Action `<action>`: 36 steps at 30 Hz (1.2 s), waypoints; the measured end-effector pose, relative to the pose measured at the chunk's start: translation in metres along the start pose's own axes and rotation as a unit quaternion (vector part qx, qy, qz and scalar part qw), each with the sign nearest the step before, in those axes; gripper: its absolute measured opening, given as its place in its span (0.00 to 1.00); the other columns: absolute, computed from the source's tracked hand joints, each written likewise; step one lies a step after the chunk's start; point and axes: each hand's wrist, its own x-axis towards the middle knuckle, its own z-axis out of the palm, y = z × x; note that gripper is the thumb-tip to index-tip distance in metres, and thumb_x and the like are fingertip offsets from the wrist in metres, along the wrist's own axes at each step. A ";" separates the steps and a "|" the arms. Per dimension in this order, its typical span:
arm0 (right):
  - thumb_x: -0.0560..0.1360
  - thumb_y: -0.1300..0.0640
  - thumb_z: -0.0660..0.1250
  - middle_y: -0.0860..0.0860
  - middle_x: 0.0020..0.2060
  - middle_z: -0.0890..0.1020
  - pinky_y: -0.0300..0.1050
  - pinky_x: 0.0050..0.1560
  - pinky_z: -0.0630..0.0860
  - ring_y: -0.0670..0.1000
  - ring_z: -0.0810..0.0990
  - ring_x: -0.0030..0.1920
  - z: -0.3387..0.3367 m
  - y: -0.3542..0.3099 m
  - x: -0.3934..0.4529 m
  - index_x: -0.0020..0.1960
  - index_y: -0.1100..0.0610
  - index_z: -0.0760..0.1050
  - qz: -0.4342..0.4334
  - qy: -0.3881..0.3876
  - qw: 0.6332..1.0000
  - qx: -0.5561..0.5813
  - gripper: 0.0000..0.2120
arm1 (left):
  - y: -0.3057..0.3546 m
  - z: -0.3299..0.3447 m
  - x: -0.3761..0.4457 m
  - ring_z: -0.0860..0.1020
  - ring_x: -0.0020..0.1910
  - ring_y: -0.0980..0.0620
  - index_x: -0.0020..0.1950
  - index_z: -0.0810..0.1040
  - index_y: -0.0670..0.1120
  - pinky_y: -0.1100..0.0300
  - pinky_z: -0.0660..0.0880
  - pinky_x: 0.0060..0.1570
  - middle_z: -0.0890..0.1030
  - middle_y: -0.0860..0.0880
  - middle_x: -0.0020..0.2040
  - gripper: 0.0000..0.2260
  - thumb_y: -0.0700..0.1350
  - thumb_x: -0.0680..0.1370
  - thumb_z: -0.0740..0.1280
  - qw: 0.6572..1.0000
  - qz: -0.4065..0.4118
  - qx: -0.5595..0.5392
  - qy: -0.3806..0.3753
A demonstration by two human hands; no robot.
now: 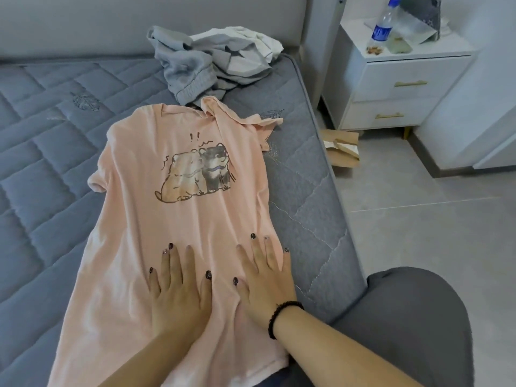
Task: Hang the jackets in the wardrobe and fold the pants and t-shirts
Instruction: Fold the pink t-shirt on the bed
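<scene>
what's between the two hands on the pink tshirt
Head view: only a wrinkled strip of the pink t-shirt lies between the left hand and right hand.

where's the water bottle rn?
Head view, top right: the water bottle stands upright on the white nightstand beside the bed, next to a grey bag.

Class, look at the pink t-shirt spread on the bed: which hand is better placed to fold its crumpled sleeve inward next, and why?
Probably the right hand. It presses flat on the pink t-shirt near its right edge, the side where the crumpled sleeve lies. The left hand rests flat nearer the middle and would have to cross over.
</scene>
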 end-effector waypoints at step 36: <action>0.71 0.74 0.66 0.55 0.34 0.79 0.42 0.32 0.71 0.52 0.75 0.34 -0.023 0.050 -0.159 0.43 0.61 0.72 0.278 0.030 0.652 0.705 0.10 | 0.032 -0.013 -0.082 0.37 0.78 0.48 0.79 0.38 0.52 0.47 0.37 0.75 0.38 0.47 0.79 0.31 0.62 0.78 0.39 0.996 0.023 -0.048 -0.070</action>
